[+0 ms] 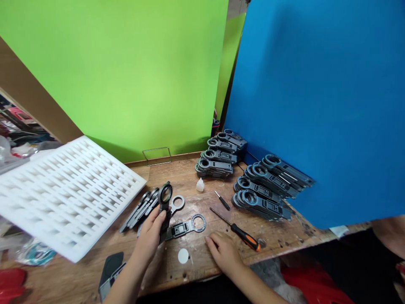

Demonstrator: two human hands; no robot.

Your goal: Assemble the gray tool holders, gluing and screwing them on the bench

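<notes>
My left hand (pixel 152 228) is closed around a dark plastic part with a ring at one end (pixel 165 194), held up off the table. Just beyond it, more such parts lie in a slanted row (pixel 142 211), and a grey one (pixel 177 203) is partly hidden. Beside that hand, another ring-ended part (pixel 186 227) lies flat. Resting on the table edge, my right hand (pixel 225 252) has thumb and finger apart, with nothing visible in it. A screwdriver with an orange and black handle (pixel 243 237) is just past it, and a small black screwdriver (pixel 223 201) lies farther back.
Stacks of ring-ended parts stand at the back (pixel 218 156) and right (pixel 262 185). A white slotted tray (pixel 69 194) tilts at left. Green (pixel 126 76) and blue (pixel 316 105) panels wall the table (pixel 152 270). A white disc (pixel 183 256) and white lump (pixel 200 185) lie on it.
</notes>
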